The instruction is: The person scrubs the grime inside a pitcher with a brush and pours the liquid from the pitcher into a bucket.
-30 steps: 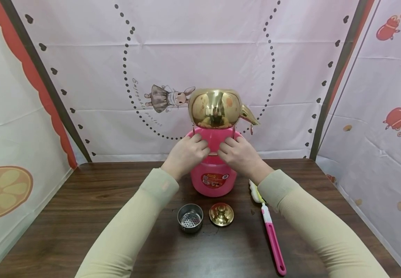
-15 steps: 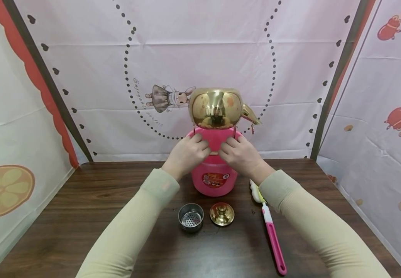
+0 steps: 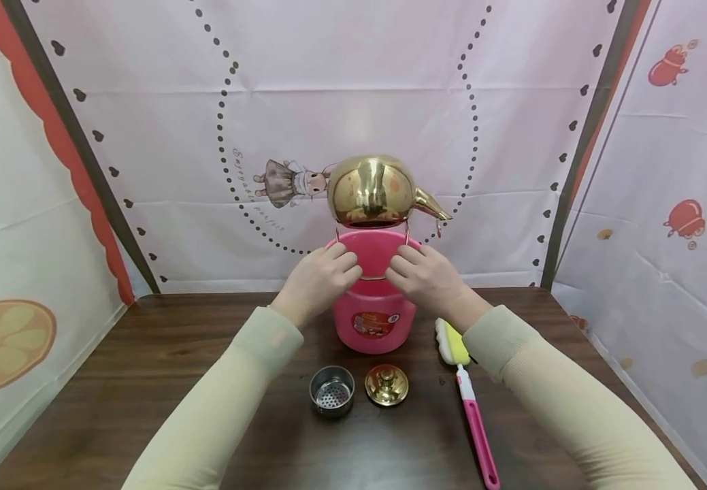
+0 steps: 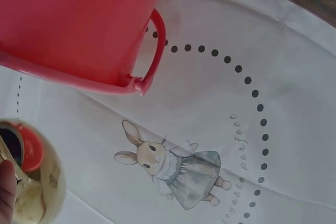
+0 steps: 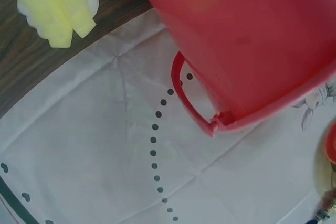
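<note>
A shiny gold kettle hangs tipped above a pink bucket, its mouth turned down and its spout to the right. Both hands grip its thin handle: the left hand on the left part, the right hand on the right part, a short stretch of bar showing between them. In the left wrist view the kettle and a fingertip appear at the lower left. The right wrist view has only a sliver of kettle at its edge. The palms are hidden.
On the brown table, in front of the bucket, lie a metal strainer cup and a gold lid. To the right is a sponge brush with a pink handle. A printed cloth hangs behind.
The kettle has risen slightly and shifted a little left with both hands, so more of the bucket's inside shows below it. The head view has tilted up slightly.
</note>
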Tool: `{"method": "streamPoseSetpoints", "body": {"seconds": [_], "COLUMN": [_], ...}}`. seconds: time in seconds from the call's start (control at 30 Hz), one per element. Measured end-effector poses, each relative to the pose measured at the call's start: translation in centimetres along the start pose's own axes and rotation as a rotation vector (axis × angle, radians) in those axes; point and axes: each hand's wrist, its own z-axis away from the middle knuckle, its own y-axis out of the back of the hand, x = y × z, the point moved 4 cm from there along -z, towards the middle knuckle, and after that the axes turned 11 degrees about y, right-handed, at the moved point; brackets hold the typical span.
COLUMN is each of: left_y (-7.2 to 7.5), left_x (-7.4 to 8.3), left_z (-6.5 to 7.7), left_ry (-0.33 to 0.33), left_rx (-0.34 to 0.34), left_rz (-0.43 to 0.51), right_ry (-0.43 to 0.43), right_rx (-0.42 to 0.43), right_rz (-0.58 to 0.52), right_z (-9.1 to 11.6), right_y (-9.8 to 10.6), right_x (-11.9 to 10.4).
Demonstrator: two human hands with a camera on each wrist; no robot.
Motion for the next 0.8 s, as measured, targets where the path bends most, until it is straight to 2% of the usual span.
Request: {"method": "streamPoseSetpoints", "body": {"seconds": [0.23,0.57,0.8], "left_y": [0.3,0.6,1.3], "left_x": [0.1,-0.1,-0.6], "left_z": [0.2,0.1,-0.2], "left_ry": [0.001,0.029,0.039], "left_rx": [0.028,0.055,0.077], "left_rz": [0.051,0.068,0.066], "right_ry": [-0.005,-0.006,-0.036], "right_rx": [0.028,0.039,0.11], "right_rz": [-0.03,-0.047,-0.114], "right_z": [0.2,0.2,-0.2], "right_y": [0.7,1.2,1.6], "right_x": [0.0,0.4,1.2]}}
